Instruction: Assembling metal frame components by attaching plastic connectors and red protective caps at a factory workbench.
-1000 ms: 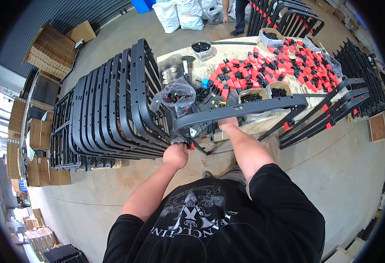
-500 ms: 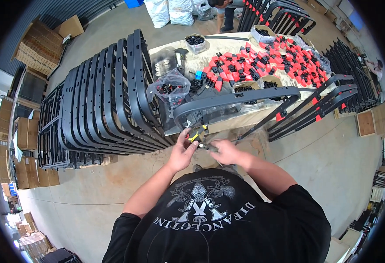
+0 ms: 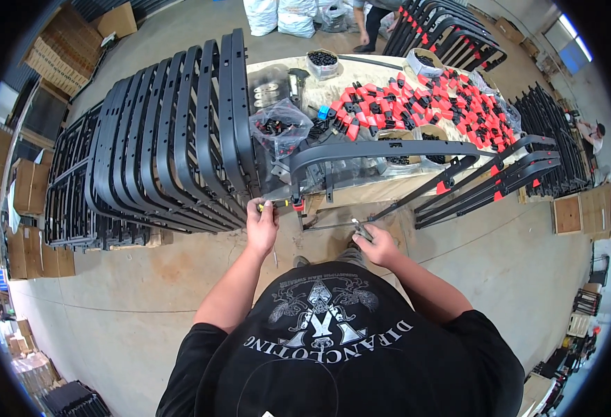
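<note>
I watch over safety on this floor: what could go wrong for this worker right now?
The black frame rests only on the table edge; pushing the yellow-handled tool with the left hand could tip it. The tool might slip off the red piece toward the fingers. The right hand holds a small metal part low, so it does not steady the frame.

Black curved frames (image 3: 173, 132) stand left; red-and-black clips (image 3: 423, 104) cover the far beige table (image 3: 361, 191); the near floor (image 3: 124, 292) is grey.
</note>
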